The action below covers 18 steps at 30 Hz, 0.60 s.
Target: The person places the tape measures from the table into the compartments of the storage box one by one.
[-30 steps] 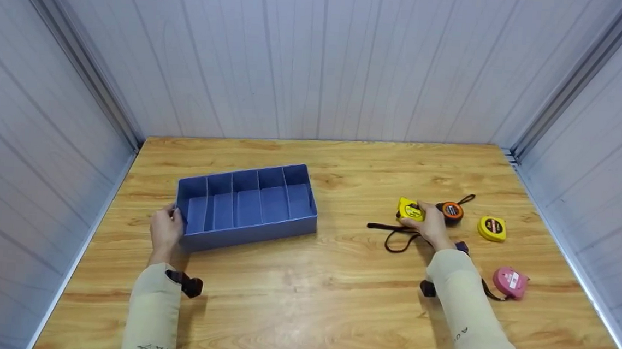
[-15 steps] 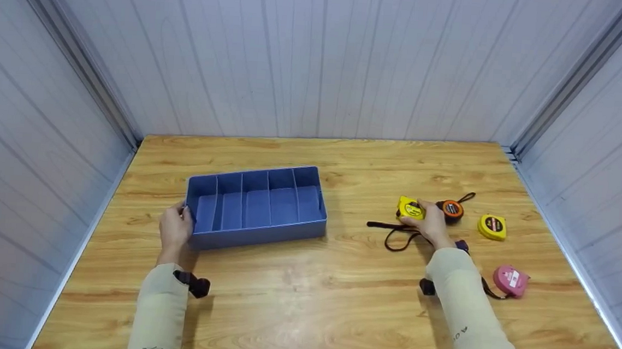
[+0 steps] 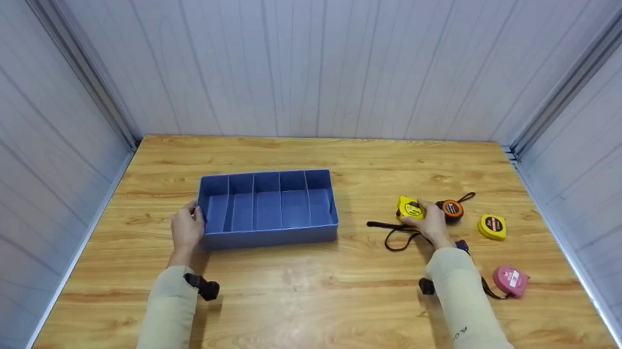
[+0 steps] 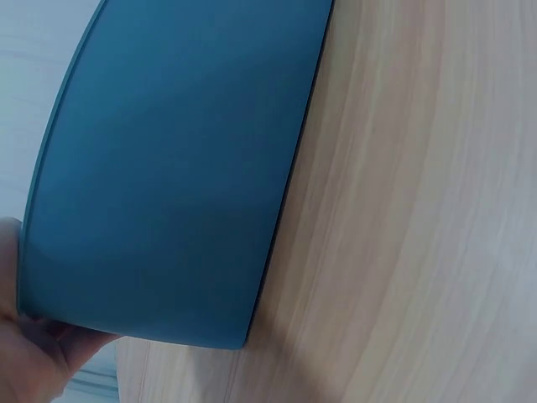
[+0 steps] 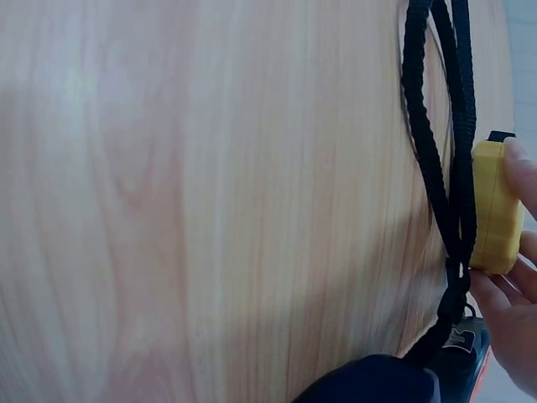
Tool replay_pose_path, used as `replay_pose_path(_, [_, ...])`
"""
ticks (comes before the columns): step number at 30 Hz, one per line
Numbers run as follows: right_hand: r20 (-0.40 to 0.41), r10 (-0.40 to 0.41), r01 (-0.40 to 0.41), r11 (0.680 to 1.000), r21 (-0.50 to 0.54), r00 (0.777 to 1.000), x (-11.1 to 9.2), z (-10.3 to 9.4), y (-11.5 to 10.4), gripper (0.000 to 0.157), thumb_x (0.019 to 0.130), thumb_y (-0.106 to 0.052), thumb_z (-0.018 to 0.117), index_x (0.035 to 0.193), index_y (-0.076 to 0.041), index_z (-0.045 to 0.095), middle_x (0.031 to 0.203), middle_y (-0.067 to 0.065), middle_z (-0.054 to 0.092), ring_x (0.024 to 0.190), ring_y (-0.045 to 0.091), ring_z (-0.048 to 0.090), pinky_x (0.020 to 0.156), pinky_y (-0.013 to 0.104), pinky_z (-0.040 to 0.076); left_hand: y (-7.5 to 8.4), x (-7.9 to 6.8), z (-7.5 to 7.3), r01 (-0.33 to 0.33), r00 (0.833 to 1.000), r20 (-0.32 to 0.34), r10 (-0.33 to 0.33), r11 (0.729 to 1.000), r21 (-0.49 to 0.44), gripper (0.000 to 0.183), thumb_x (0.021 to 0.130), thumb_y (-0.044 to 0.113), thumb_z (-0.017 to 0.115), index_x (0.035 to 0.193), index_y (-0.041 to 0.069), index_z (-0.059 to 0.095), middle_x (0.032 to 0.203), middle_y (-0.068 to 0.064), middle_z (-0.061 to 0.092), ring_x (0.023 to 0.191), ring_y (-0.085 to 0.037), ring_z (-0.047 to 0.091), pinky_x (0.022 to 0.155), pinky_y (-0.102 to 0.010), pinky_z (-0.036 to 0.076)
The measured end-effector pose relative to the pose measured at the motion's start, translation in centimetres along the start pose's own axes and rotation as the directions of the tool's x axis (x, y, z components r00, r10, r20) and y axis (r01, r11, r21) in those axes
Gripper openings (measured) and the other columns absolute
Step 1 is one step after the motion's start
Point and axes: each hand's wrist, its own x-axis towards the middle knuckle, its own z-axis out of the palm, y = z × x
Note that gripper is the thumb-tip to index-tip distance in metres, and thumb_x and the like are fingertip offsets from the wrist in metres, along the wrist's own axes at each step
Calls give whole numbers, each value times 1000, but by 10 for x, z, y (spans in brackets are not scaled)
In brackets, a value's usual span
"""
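Observation:
At left, a blue box (image 3: 268,237) split by thin dividers stands slightly turned on the table. My left hand (image 3: 187,226) grips its left end wall, thumb and fingers on either side of the rim; in the left wrist view the box's long blue side (image 4: 176,185) hides most of the fingers. My right hand (image 3: 430,224) pinches a yellow tape measure (image 3: 410,209) between thumb and fingers, at table level. A black wrist strap (image 5: 428,126) lies beside it. Just right of that hand is an orange-and-black tape measure (image 3: 453,210).
Farther right lie another yellow tape measure (image 3: 492,226) and a pink one (image 3: 510,281) with a dark cord. A dark rounded thing (image 5: 369,384) is cut off low in the right wrist view. Pale panel walls (image 3: 319,60) enclose the wooden table (image 3: 301,316).
The blue box has slid to the right along the table, with my left hand moving along at its end. My right hand and the yellow tape measure stay in place.

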Motion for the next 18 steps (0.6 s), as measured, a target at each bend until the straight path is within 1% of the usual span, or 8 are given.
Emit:
replay_pose_path(5, [-16, -6, 5, 1000, -12, 1000, 0, 0, -2, 73, 77, -21, 70, 132, 8, 33, 131, 29, 35, 120, 40, 31, 98, 48, 28, 4, -3, 5, -17, 1000, 1, 17, 1000, 9, 31, 91, 5, 42, 116, -9, 53, 105, -27, 57, 96, -38, 55, 81, -46, 45])
replay_pose_path(10, [-10, 1, -1, 1000, 12, 1000, 0, 0, 0, 75, 76, -23, 70, 133, 7, 31, 132, 28, 34, 120, 39, 31, 97, 48, 29, 7, -7, 8, -10, 1000, -17, 10, 1000, 5, 30, 91, 6, 43, 115, -7, 55, 105, -26, 58, 96, -37, 55, 81, -46, 44])
replay_pose_path(15, [1, 10, -10, 1000, 24, 1000, 0, 0, 1, 77, 76, -24, 70, 134, 6, 30, 133, 27, 33, 120, 39, 31, 97, 48, 30, 12, -10, 13, -2, 1000, -8, 2, 1000, 0, 31, 91, 6, 42, 116, -8, 54, 106, -26, 58, 97, -37, 55, 82, -46, 44])
replay_pose_path(18, [0, 13, -13, 1000, 20, 1000, 1, 0, 2, 77, 76, -24, 70, 134, 5, 30, 133, 27, 33, 120, 39, 31, 97, 48, 29, 14, -12, 16, -3, 1000, -15, 3, 1000, 0, 31, 91, 6, 43, 116, -8, 54, 105, -26, 58, 96, -37, 55, 81, -46, 45])
